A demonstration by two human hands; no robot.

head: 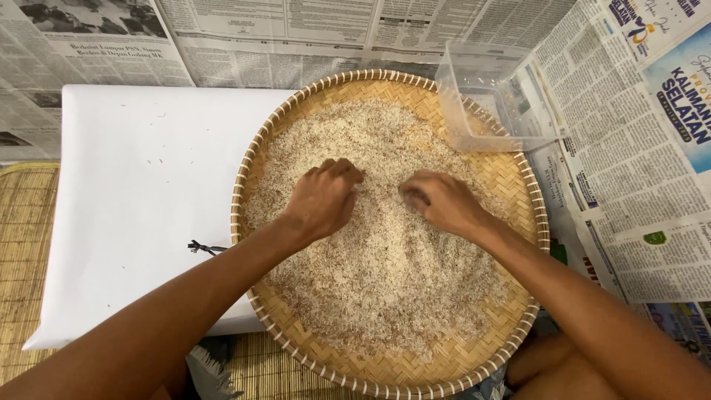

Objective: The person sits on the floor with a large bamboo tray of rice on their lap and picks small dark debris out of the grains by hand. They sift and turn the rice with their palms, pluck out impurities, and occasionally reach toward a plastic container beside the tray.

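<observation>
Both hands, left hand (324, 198) and right hand (438, 201), rest on rice (385, 274).

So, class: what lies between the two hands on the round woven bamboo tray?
In the head view, only pale rice grains separate left hand from right hand.

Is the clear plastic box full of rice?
No, the clear plastic box at the woven tray's rim looks empty; the rice lies on the tray.

We see a white sheet (141, 200) left of center w/ a small black twist (204, 247) near its right edge. Clear plastic tub (489, 96) sits upper right. Newspapers (629, 163) cover the floor; woven mat (26, 252) far left.
</observation>
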